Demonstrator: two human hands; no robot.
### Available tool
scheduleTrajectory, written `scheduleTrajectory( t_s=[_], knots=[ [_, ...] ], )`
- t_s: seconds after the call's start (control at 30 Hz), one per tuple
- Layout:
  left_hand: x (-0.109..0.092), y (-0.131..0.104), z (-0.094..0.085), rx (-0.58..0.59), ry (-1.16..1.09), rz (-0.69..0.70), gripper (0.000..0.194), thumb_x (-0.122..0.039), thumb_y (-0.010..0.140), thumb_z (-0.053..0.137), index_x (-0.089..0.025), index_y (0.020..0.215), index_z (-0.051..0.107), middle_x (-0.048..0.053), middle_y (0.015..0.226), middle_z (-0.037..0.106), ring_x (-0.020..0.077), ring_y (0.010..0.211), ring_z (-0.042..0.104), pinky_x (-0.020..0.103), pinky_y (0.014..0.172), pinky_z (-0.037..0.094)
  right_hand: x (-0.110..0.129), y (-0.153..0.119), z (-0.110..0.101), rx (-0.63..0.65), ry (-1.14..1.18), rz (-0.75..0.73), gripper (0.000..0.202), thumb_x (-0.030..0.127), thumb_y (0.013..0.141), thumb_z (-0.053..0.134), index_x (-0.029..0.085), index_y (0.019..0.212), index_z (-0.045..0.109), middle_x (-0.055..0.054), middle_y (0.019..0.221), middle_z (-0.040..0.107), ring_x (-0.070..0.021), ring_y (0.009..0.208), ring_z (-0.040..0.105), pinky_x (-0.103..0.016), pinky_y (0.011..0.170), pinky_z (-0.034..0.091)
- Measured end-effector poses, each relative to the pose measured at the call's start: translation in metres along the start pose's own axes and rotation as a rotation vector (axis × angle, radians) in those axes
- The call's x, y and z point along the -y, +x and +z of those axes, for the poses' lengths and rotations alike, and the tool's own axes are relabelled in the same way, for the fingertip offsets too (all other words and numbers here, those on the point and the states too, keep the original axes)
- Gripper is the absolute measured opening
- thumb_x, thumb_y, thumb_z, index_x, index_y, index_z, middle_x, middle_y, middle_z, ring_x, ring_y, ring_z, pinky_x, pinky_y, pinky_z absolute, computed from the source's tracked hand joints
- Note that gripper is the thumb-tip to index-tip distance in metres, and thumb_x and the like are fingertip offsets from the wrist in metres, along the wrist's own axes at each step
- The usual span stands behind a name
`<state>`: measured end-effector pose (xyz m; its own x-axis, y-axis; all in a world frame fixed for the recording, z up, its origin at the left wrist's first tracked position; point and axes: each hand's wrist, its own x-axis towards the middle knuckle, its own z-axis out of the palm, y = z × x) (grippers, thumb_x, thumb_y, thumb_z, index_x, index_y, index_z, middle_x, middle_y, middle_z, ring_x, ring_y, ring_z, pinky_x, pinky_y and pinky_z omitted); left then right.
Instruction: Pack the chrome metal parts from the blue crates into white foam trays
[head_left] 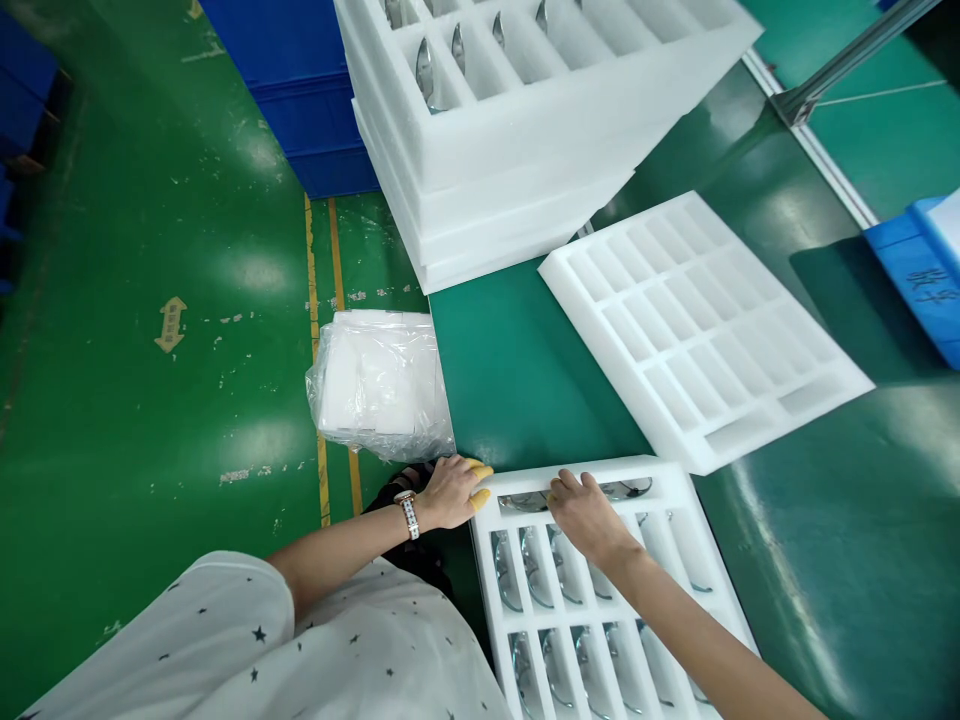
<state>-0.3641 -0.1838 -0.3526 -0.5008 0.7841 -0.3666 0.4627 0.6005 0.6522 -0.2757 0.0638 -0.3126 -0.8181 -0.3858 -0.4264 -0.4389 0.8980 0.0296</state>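
Note:
A white foam tray (615,625) lies at the table's near edge, its slots holding curved, shiny pieces (506,570) that look like chrome trim. My left hand (448,492) is at the tray's upper left corner, thumb and forefinger apart, with yellow covers on the fingertips. Over the long top slot, my right hand (589,518) has its fingers curled down onto a shiny curved piece (525,502) lying lengthwise there. Its fingertips are partly hidden, as is the middle of that piece.
A second foam tray (694,320) with bare slots lies beyond on the green table (517,370). Stacked foam trays (525,150) stand at the back, near blue crates (300,90). Left of the table is a plastic-wrapped white bundle (375,385). A blue bin (922,270) sits at right.

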Motion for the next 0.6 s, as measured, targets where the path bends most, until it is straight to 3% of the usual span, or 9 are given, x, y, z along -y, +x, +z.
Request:
scheduleTrajectory(
  t_s=[0.1,0.2,0.27,0.33,0.47,0.53,0.6],
  knots=[
    [-0.016,0.009,0.002,-0.038,0.04,0.021,0.062,-0.057,0.093,0.057,-0.02,0.143,0.054,0.013,0.137,0.059,0.0326,0.125,0.05,0.05,0.105,0.04,0.012,0.011,-0.009,0.134,-0.022,0.073,0.026,0.001,0.082,0.056,0.016,0.086,0.077,-0.016,0.094,0.07,-0.0306,0.095,0.061,-0.041,0.078,0.046],
    [-0.025,0.018,0.008,0.001,0.069,0.013,0.065,-0.055,0.086,0.066,-0.019,0.139,0.057,0.015,0.13,0.062,0.0348,0.123,0.049,0.051,0.103,0.04,0.013,0.013,-0.02,0.196,0.03,0.126,0.029,-0.001,0.084,0.053,0.016,0.088,0.077,-0.016,0.092,0.07,-0.0285,0.091,0.063,-0.039,0.077,0.046],
    [-0.026,0.02,0.013,0.022,0.056,-0.003,0.059,-0.05,0.086,0.067,-0.018,0.135,0.059,0.014,0.126,0.064,0.0342,0.121,0.051,0.05,0.102,0.041,0.0,0.007,-0.026,0.189,0.137,0.111,0.03,0.0,0.086,0.051,0.016,0.089,0.076,-0.013,0.089,0.07,-0.0249,0.085,0.064,-0.036,0.074,0.046],
    [-0.022,0.02,0.017,0.006,0.003,-0.001,0.057,-0.048,0.087,0.067,-0.02,0.136,0.059,0.012,0.127,0.064,0.0323,0.12,0.052,0.049,0.103,0.041,-0.026,-0.001,-0.03,0.094,0.224,0.176,0.03,0.004,0.091,0.048,0.017,0.09,0.075,-0.011,0.088,0.069,-0.0231,0.084,0.064,-0.034,0.075,0.047],
    [-0.009,0.013,0.022,-0.056,-0.101,0.027,0.051,-0.044,0.092,0.06,-0.022,0.138,0.056,0.011,0.131,0.062,0.03,0.122,0.053,0.049,0.107,0.041,-0.098,-0.008,-0.025,-0.174,0.178,0.713,0.032,0.021,0.099,0.048,0.013,0.119,0.071,-0.018,0.113,0.068,-0.0314,0.109,0.06,-0.04,0.091,0.05],
    [-0.001,0.009,0.023,-0.071,-0.142,0.048,0.046,-0.037,0.094,0.057,-0.022,0.137,0.056,0.012,0.132,0.062,0.0298,0.125,0.053,0.05,0.109,0.04,-0.128,-0.006,-0.016,-0.151,0.19,0.967,0.04,0.025,0.098,0.052,0.011,0.134,0.062,-0.021,0.129,0.063,-0.0359,0.119,0.056,-0.046,0.093,0.051],
    [0.01,0.007,0.023,-0.092,-0.199,0.045,0.042,-0.031,0.093,0.056,-0.022,0.134,0.059,0.012,0.133,0.062,0.0291,0.127,0.053,0.05,0.112,0.04,-0.148,-0.003,-0.005,-0.035,0.274,1.121,0.043,0.026,0.096,0.056,0.014,0.137,0.059,-0.02,0.132,0.063,-0.0377,0.123,0.055,-0.05,0.092,0.052]
  ],
)
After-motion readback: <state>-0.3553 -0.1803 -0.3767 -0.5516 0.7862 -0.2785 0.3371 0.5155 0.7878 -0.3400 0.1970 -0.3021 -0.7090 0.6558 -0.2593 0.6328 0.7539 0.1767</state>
